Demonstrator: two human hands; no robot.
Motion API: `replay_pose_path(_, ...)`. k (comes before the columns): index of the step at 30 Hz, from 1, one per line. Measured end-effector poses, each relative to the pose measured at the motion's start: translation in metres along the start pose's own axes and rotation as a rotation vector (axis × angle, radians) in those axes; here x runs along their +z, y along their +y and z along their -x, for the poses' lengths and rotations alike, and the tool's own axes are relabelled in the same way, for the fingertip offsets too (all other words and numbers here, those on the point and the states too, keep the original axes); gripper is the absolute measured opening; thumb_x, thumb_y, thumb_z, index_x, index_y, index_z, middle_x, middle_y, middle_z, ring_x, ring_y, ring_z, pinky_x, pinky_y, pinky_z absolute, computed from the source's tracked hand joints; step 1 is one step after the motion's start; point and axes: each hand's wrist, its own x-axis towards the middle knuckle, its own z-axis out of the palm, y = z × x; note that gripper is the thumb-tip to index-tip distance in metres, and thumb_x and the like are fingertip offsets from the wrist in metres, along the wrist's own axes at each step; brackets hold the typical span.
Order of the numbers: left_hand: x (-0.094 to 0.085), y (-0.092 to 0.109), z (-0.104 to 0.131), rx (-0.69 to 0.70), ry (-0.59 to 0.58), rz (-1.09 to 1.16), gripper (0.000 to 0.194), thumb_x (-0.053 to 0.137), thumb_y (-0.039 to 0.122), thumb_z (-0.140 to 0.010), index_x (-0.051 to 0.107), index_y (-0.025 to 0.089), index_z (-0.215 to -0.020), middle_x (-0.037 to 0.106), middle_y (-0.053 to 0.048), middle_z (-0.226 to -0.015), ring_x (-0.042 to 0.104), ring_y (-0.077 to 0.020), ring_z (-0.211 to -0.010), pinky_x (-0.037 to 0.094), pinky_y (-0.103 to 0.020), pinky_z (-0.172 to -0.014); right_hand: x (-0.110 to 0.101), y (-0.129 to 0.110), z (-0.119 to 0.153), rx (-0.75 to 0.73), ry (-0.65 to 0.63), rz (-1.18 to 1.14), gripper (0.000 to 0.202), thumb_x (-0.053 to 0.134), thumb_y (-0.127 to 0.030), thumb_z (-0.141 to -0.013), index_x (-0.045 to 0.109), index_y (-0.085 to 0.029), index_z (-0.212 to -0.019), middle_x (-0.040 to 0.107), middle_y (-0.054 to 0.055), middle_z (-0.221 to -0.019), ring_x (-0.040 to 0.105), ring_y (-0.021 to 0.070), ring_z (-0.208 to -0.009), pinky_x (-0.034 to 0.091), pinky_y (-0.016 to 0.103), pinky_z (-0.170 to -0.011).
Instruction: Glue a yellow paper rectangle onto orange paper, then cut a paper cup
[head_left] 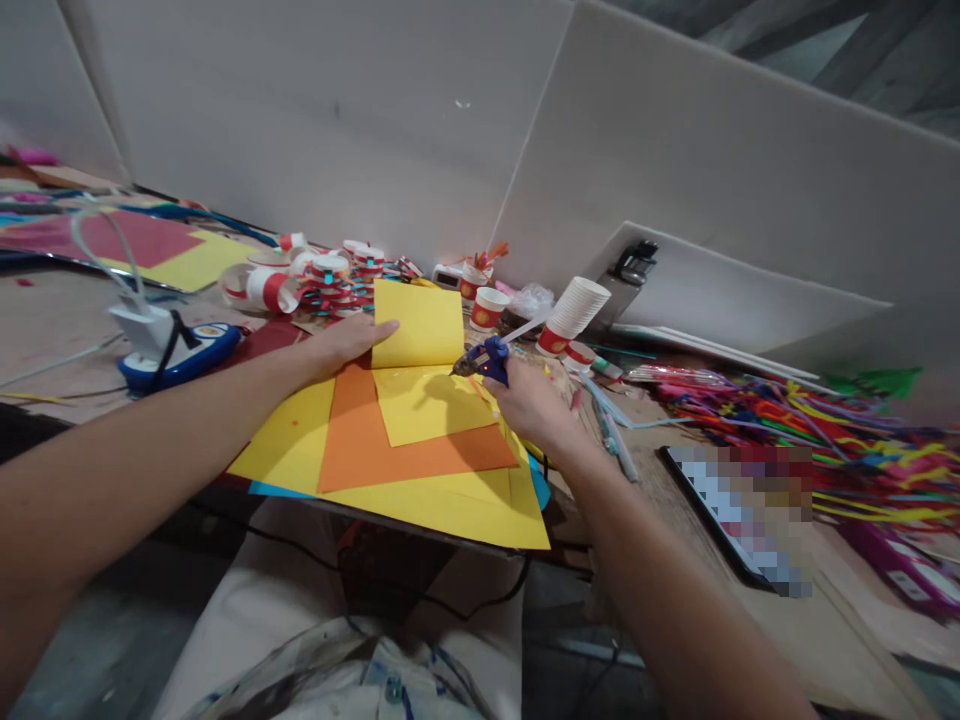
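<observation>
My right hand [529,400] is wrapped round a blue hot glue gun [484,357], a white glue stick jutting from its back. The gun's nozzle points left, over a folded yellow sheet [427,405]. My left hand [351,342] pinches the left edge of this sheet's raised upper flap [418,322], thumb on the front. Beneath the folded sheet lies an orange sheet [412,465], and under that a larger yellow sheet [285,440]. A bit of blue paper [540,485] shows at the bottom of the stack. Whether the nozzle touches the paper, I cannot tell.
Several red-and-white paper cups [574,315] stand stacked behind my right hand. Cut cup pieces [330,275] crowd the back left. A blue power strip [180,352] with a white charger is at left. A phone [739,520] and colourful pipe cleaners [825,420] lie at right.
</observation>
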Motion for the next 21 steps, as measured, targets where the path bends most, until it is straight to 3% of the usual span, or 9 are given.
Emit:
replay_pose_path(3, 0.001, 0.0, -0.001, -0.019, 0.015, 0.02, 0.041, 0.072, 0.051, -0.068, 0.068, 0.016, -0.088, 0.072, -0.009, -0.085, 0.067, -0.0225, -0.068, 0.05, -0.029, -0.056, 0.008, -0.001, -0.008, -0.008, 0.041, -0.005, 0.029, 0.046, -0.035, -0.092, 0.058, -0.014, -0.109, 0.067, 0.015, -0.11, 0.063, 0.0253, -0.097, 0.042, 0.027, -0.071)
replay_pose_path(8, 0.001, 0.0, -0.002, -0.012, 0.048, -0.042, 0.035, 0.07, 0.049, -0.071, 0.068, 0.015, -0.079, 0.07, -0.008, -0.074, 0.065, -0.0218, -0.061, 0.048, -0.028, -0.053, 0.014, -0.005, -0.016, -0.022, 0.015, 0.002, 0.032, 0.047, -0.035, -0.091, 0.058, -0.014, -0.112, 0.068, 0.015, -0.109, 0.064, 0.0266, -0.097, 0.044, 0.028, -0.073)
replay_pose_path(21, 0.001, 0.0, -0.001, -0.014, 0.006, 0.025, 0.043, 0.071, 0.05, -0.069, 0.069, 0.014, -0.092, 0.073, -0.011, -0.086, 0.068, -0.0242, -0.07, 0.051, -0.03, -0.058, -0.008, 0.012, -0.004, 0.024, 0.042, 0.079, 0.028, 0.052, -0.033, -0.087, 0.063, -0.013, -0.105, 0.069, 0.016, -0.107, 0.063, 0.0254, -0.094, 0.044, 0.028, -0.074)
